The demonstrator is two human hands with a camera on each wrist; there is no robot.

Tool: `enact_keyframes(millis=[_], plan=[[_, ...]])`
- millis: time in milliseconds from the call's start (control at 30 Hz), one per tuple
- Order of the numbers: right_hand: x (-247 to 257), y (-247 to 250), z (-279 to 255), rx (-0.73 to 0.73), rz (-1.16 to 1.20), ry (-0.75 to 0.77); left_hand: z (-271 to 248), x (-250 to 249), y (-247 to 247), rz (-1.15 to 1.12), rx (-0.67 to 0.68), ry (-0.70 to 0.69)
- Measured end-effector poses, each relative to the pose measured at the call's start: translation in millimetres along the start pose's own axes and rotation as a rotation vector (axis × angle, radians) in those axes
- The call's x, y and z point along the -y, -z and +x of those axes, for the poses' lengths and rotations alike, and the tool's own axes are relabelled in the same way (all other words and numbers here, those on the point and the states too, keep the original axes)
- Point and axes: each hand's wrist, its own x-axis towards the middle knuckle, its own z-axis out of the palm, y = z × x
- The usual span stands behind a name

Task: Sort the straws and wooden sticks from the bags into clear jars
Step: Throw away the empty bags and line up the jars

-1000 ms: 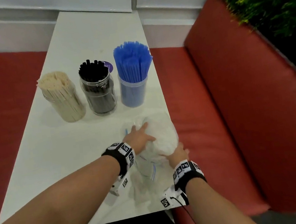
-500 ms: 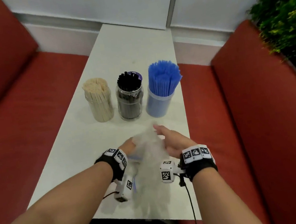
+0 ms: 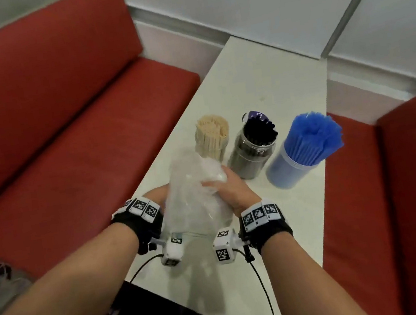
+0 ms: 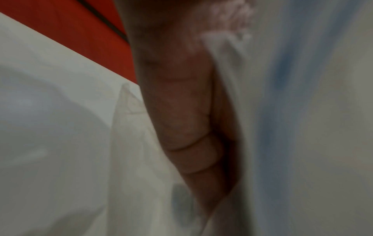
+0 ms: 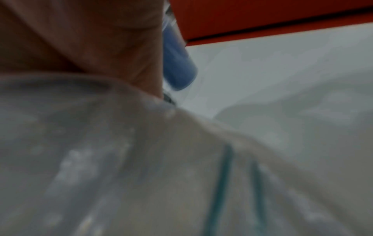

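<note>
Three clear jars stand in a row on the white table (image 3: 267, 89): wooden sticks (image 3: 212, 137), black straws (image 3: 254, 147) and blue straws (image 3: 307, 142). In front of them I hold a crumpled bundle of clear plastic bags (image 3: 194, 202) upright above the table. My right hand (image 3: 231, 191) grips the bundle's upper right side, fingers curled into the plastic. My left hand (image 3: 157, 196) holds its left side, mostly hidden behind it. The blurred left wrist view shows my fingers (image 4: 187, 127) lying against the plastic (image 4: 302, 143). The right wrist view shows the bags (image 5: 101, 159) under my palm and the blue jar (image 5: 177, 63) beyond.
Red bench seats flank the table, one at the left (image 3: 93, 153) and one at the right (image 3: 398, 209). A white wall (image 3: 259, 1) closes off the far end. Cables hang from the wrist cameras over the table's near edge (image 3: 168, 295).
The bags went from lying flat on the table under my hands to being bunched upright and lifted between both hands. My head turned, so the jars now appear further right.
</note>
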Motion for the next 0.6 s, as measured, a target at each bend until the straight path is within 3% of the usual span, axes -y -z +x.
enact_keyframes(millis=[67, 167, 267, 333, 400, 467, 533, 600], plan=[[5.1, -26.4, 13.7, -0.075, 0.041, 0.012, 7.7, -11.8, 24.3, -0.010, -0.055, -0.017], [9.3, -61.5, 35.5, -0.312, -0.015, 0.052, 28.7, -34.0, 65.0, 0.009, -0.035, -0.136], [18.2, -100.8, 53.0, -0.529, -0.132, 0.118, 37.9, -40.2, 103.8, 0.195, -0.129, -0.300], [26.1, -137.3, 62.1, -0.556, -0.141, 0.163, 37.9, -34.9, 118.0, 0.296, 0.051, -0.261], [30.4, -178.4, 62.8, -0.420, -0.077, 0.243, 40.2, -25.9, 124.7, 0.180, 0.159, -0.211], [30.2, -215.4, 59.9, -0.163, -0.109, 0.238, 50.5, -13.5, 139.7, -0.140, 0.082, -0.252], [21.9, -239.1, 61.6, 0.094, -0.080, 0.057, 56.4, -3.4, 164.6, -0.491, 0.117, -0.179], [10.9, -249.8, 67.9, 0.264, -0.006, -0.149, 59.9, 10.2, 191.9, -0.587, 0.191, -0.062]])
